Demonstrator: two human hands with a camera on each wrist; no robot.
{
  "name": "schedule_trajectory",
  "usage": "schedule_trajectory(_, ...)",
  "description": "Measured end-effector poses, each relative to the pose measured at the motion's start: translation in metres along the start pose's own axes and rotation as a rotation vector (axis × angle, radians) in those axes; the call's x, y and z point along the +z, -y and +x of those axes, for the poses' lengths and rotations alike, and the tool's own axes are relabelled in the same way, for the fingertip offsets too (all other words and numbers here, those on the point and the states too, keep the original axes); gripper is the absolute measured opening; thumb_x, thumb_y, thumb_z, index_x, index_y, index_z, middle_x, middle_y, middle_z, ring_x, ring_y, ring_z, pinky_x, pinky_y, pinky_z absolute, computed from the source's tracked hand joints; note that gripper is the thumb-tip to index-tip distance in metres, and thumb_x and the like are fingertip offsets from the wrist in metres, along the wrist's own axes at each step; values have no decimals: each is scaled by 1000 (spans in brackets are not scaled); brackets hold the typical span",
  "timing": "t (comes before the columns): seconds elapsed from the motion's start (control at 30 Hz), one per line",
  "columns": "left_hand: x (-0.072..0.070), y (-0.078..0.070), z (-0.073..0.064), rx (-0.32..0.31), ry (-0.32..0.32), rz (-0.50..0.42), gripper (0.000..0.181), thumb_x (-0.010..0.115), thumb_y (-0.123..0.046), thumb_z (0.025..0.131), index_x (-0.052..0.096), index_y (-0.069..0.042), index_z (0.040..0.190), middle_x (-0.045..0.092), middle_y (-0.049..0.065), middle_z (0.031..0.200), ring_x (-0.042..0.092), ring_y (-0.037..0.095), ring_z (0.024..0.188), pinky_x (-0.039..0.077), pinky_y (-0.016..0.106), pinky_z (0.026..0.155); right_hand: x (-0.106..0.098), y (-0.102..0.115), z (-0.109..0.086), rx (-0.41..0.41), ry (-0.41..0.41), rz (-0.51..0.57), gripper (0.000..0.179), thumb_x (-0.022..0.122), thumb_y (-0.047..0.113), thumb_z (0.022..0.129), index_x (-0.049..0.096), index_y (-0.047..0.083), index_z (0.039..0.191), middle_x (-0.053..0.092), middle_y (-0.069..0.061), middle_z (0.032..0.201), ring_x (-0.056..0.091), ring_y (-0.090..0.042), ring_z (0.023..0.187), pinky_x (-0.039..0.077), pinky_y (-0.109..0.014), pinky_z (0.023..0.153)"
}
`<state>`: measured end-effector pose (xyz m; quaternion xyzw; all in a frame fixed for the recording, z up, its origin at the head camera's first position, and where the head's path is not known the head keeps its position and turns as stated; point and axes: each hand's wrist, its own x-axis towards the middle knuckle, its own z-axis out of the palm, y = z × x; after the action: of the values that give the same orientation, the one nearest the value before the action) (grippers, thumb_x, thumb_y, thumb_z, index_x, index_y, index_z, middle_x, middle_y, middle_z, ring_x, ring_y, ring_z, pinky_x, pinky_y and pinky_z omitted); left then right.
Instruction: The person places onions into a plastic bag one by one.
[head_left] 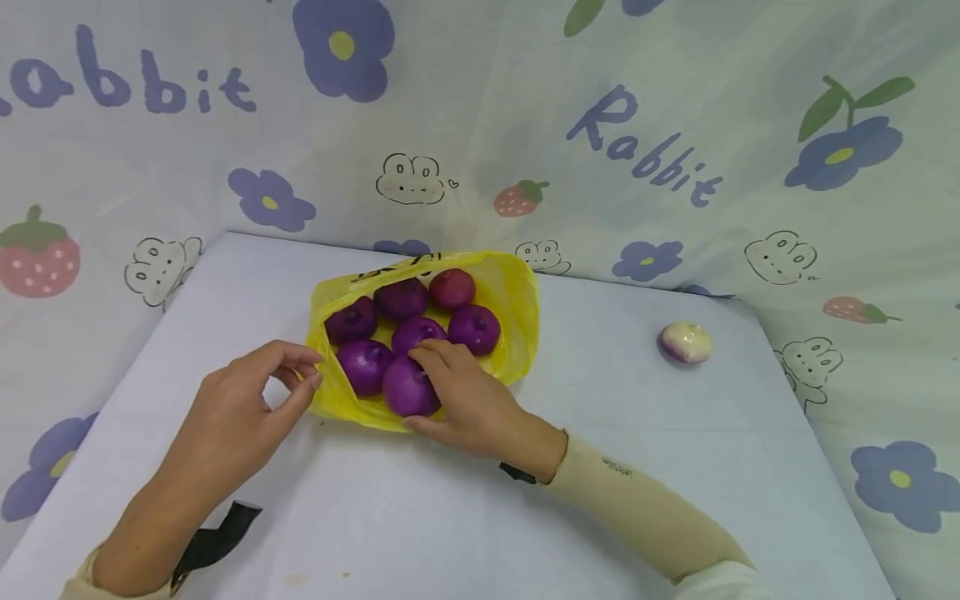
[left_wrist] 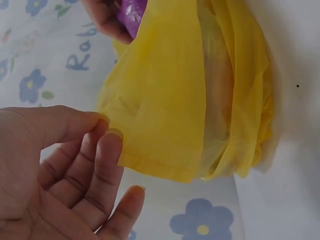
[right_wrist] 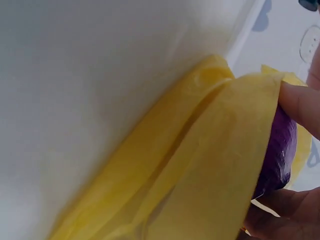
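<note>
A yellow plastic bag (head_left: 520, 312) lies with its mouth gaping toward me, and several purple onions (head_left: 365, 367) sit inside. My right hand (head_left: 480, 404) reaches into the mouth and grips the nearest purple onion (head_left: 407, 388), thumb on the near side and fingers over the top. In the right wrist view the bag's rim partly covers that onion (right_wrist: 281, 152). At the bag's left edge, my left hand (head_left: 236, 408) pinches the rim between thumb and forefinger; the left wrist view shows the fingertips at the film's corner (left_wrist: 150, 110).
A pale onion with a purple side (head_left: 686, 342) lies apart at the right of the white table (head_left: 600, 400). Behind the table hangs a white cloth (head_left: 465, 108) printed with flowers, rabbits and strawberries. Dark straps show at both wrists.
</note>
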<state>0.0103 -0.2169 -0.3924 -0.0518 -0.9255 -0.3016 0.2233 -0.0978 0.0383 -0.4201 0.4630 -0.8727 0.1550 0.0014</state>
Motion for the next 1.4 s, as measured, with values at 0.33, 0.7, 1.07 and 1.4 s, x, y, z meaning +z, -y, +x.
schedule_trajectory(0.33, 0, 0, 1, 2, 6, -2, 31, 78, 2, 87, 71, -13, 114, 70, -8, 91, 57, 14, 79, 38, 19, 63, 11, 3, -2, 2, -35, -69, 79, 81, 53, 88, 54, 6, 145, 52, -8, 141, 50, -25, 121, 50, -28, 100)
schedule_trajectory(0.7, 0, -1, 0, 18, 15, 8, 29, 76, 2, 88, 71, -11, 113, 69, -9, 89, 56, 11, 78, 38, 21, 63, 13, 3, -4, -10, -26, -140, 76, 84, 48, 87, 56, 9, 146, 51, -12, 132, 50, -26, 107, 51, -29, 91)
schedule_trajectory(1.07, -1, -1, 1, 33, 8, 4, 31, 77, 4, 87, 71, -12, 112, 70, -9, 90, 56, 11, 79, 39, 20, 62, 12, 3, -4, 8, -3, -192, 83, 82, 52, 87, 52, 8, 151, 52, -11, 132, 50, -26, 111, 51, -30, 94)
schedule_trajectory(1.4, -1, 0, -1, 19, 7, 4, 31, 78, 3, 87, 71, -12, 113, 70, -8, 90, 56, 11, 80, 39, 20, 62, -6, -4, -19, 17, -130, -49, 70, 81, 46, 91, 58, 4, 142, 55, -10, 139, 52, -24, 125, 51, -32, 101)
